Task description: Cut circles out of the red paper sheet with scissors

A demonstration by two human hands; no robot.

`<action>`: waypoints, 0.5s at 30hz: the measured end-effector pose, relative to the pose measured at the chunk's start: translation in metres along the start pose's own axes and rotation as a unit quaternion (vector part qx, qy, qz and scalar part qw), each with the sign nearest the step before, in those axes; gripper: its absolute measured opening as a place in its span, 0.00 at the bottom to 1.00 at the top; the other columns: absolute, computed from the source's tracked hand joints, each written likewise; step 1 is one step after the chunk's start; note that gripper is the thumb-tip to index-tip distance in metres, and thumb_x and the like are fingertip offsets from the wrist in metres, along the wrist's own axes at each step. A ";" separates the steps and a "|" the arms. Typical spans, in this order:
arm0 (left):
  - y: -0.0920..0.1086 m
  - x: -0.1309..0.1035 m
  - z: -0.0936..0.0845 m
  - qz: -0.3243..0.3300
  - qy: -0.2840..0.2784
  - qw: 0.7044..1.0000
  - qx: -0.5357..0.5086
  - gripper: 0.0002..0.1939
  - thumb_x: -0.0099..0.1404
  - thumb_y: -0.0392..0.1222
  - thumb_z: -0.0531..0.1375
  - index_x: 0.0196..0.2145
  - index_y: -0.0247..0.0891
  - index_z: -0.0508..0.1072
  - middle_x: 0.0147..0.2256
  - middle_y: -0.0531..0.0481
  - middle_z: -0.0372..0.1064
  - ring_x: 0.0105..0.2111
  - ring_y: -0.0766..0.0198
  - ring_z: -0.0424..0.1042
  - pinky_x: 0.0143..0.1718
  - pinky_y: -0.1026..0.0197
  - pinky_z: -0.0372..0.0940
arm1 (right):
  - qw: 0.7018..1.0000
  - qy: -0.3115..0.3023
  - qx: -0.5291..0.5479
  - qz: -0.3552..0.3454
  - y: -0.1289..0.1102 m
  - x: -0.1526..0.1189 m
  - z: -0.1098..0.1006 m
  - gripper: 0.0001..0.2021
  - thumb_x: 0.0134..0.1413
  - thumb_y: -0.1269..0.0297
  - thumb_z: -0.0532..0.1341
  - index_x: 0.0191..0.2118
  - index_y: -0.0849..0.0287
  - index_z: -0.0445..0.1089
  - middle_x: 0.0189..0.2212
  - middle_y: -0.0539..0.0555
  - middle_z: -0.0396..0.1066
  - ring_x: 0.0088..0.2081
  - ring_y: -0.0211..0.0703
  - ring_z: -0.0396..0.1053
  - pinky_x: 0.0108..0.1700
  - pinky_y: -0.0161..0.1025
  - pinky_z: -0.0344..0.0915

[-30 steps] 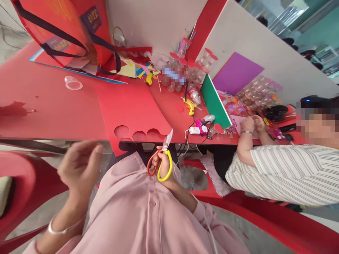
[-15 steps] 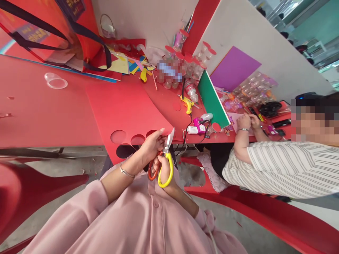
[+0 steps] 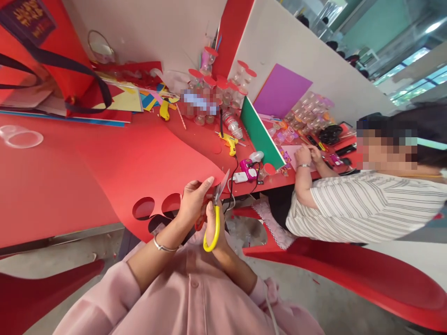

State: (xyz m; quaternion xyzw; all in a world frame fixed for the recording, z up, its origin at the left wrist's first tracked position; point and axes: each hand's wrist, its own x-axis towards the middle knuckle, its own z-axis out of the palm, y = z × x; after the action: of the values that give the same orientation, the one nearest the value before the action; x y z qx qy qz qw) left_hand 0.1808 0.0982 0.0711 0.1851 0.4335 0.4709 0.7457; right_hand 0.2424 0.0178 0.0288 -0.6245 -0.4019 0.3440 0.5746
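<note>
A large red paper sheet [image 3: 139, 163] with several round holes hangs over the table's front edge. My left hand [image 3: 193, 200] pinches this sheet near its right corner, the thumb lying on top. Just below it, my right hand [image 3: 213, 228] is wrapped round the handles of a pair of scissors [image 3: 217, 230], one handle yellow and one red. The scissor blades point up and right beside the sheet's right edge, close to the left fingers. Part of the red handle is hidden behind the hands.
A yellow glue gun [image 3: 229, 143] and a pink power adapter [image 3: 249, 169] with cords lie ahead to the right. Clear plastic cups stand behind a green board [image 3: 261, 132]. A co-worker in a striped shirt [image 3: 366, 204] sits on the right. A red bag [image 3: 66, 56] stands at back left.
The camera view has turned right, so the table items appear farther left. Both hands stay close together with the sheet and scissors; the scissors look more edge-on.
</note>
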 end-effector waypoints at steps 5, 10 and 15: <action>-0.001 -0.005 0.002 0.008 0.015 1.000 0.000 0.26 0.52 0.58 0.82 0.29 0.42 0.73 0.23 0.55 0.76 0.16 0.69 0.67 0.17 0.66 0.60 | 1.000 0.011 -0.021 -0.011 0.002 0.006 -0.002 0.20 0.77 0.39 0.60 0.52 0.51 0.74 0.44 0.60 0.80 0.43 0.58 0.78 0.52 0.59 0.81; -0.001 -0.011 0.005 0.012 0.010 1.000 0.019 0.23 0.55 0.57 0.82 0.29 0.42 0.76 0.26 0.53 0.79 0.18 0.68 0.69 0.19 0.65 0.62 | 0.999 0.037 -0.011 -0.037 -0.001 0.008 -0.004 0.19 0.76 0.38 0.62 0.49 0.49 0.75 0.43 0.57 0.79 0.44 0.56 0.77 0.48 0.55 0.81; -0.009 -0.012 0.004 0.049 0.009 0.999 0.014 0.20 0.60 0.55 0.80 0.29 0.42 0.78 0.28 0.51 0.80 0.29 0.62 0.79 0.34 0.63 0.75 | 0.999 0.031 0.016 -0.025 -0.004 0.008 -0.005 0.18 0.74 0.38 0.65 0.49 0.48 0.76 0.45 0.57 0.79 0.51 0.57 0.77 0.55 0.56 0.81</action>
State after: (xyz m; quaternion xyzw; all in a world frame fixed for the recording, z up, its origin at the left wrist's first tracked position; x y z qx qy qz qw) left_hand 0.1870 0.0844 0.0732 0.2130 0.4370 0.5023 0.7151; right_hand 0.2501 0.0233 0.0331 -0.6154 -0.3939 0.3165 0.6050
